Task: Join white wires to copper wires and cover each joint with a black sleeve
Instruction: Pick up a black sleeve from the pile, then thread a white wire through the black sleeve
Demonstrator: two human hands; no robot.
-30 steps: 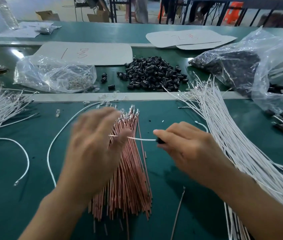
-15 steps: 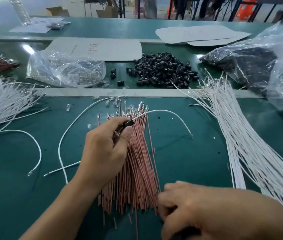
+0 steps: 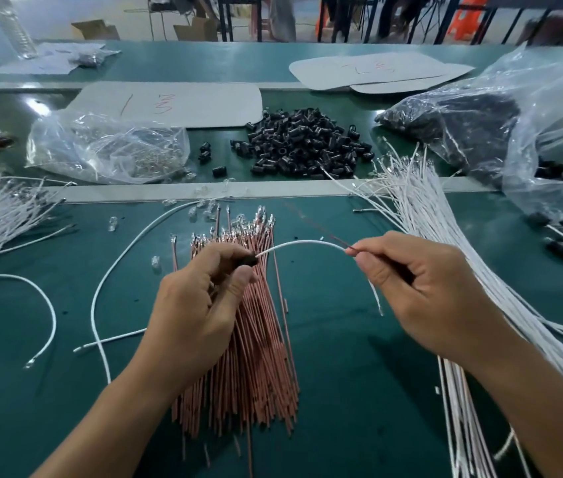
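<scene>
Surface [image 3: 342,339]: green, carrying all the stock and both hands.
Bag [image 3: 531,108]: clear plastic at the far right, holding dark parts.
White wire bundle [image 3: 421,215]: fanned down the right side, bare tips pointing away from the person.
Copper wire pile [image 3: 259,357]: in the middle, partly under the left hand.
Black sleeve heap [image 3: 304,146]: loose on the far strip, well apart from both hands.
Left hand [image 3: 200,305]: thumb and fingers pinch a black sleeve [image 3: 247,261], which sits at one end of a white wire [image 3: 304,242].
Right hand [image 3: 424,288]: fingers curled, pinching a thin copper wire [image 3: 338,240] that points up and to the left. The white wire passes at the thumb, but I cannot tell whether it is gripped too.
White wire, place: arched in the air between the hands, its free end hanging below the right thumb.
White wire, handling: likely light and limp, so it is best held close to the tip to be aimed.
Copper wire, handling: probably stiff but thin, and it may kink. A grip near the joining end looks safest.
Sleeve, handling: small and smooth, easy to drop, so it needs a steady pinch on its sides.
</scene>
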